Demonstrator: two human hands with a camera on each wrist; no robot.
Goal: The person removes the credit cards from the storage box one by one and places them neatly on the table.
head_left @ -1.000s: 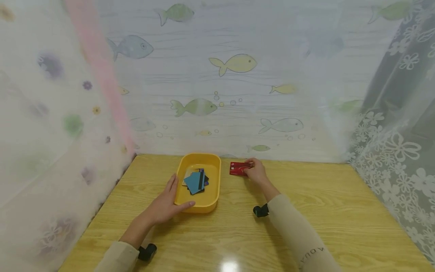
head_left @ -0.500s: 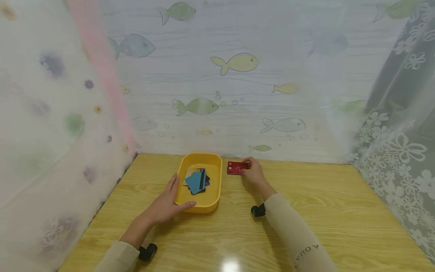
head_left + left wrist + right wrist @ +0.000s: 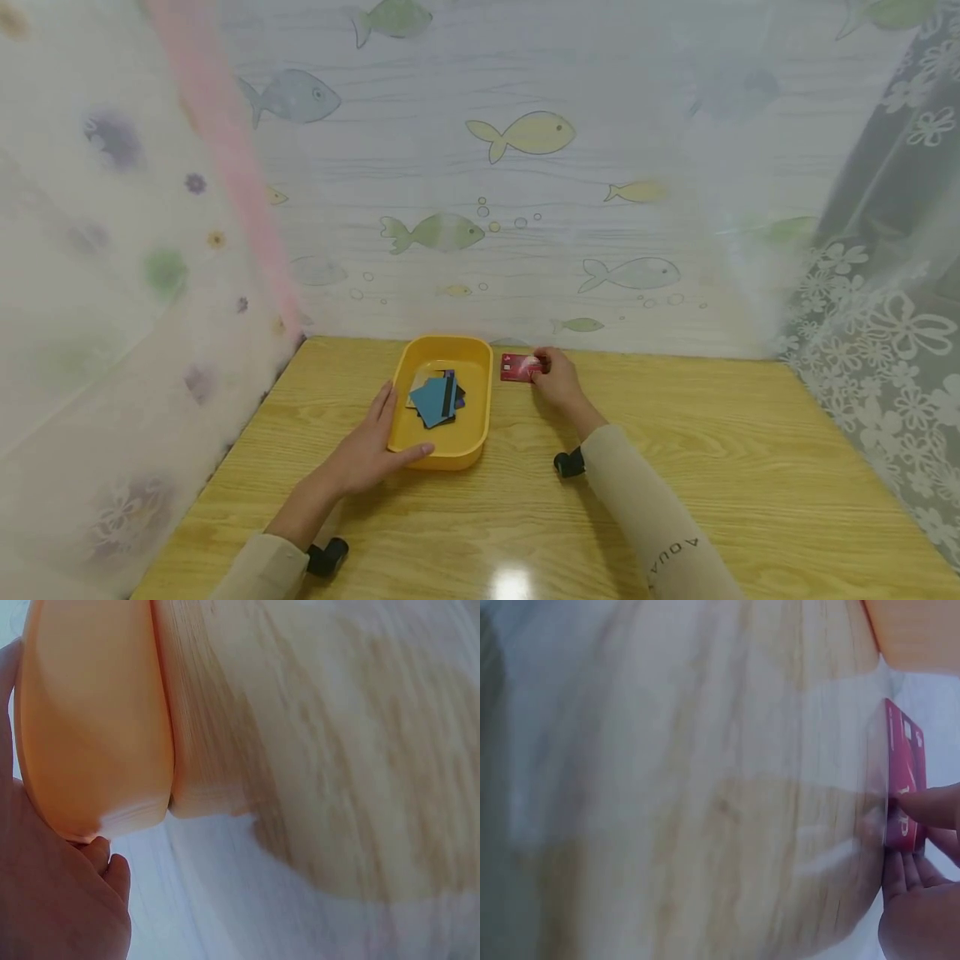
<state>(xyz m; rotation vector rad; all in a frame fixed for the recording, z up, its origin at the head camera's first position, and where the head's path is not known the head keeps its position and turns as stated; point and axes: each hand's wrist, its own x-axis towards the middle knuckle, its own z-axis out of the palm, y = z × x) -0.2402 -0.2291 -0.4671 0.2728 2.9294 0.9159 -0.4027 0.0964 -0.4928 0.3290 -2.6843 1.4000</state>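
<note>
A yellow plastic tub stands on the table near the back. Several overlapping cards lie in it, topped by a light blue card with a dark stripe. My left hand rests against the tub's left side and near corner, fingers extended along the wall and thumb across the near rim. To the right of the tub, my right hand pinches the right end of a red bank card between thumb and fingers. In the right wrist view the bank card shows a chip; the fingers cover its near end.
The wood-grain table extends right and in front of the tub. A pale fish-print curtain hangs along the back edge, with floral fabric at both sides. A small black camera sits on each wrist.
The right hand has shifted slightly left with the red bank card, nearer the tub. Glare now shows on the card's face. The left hand and tub stay together in place.
</note>
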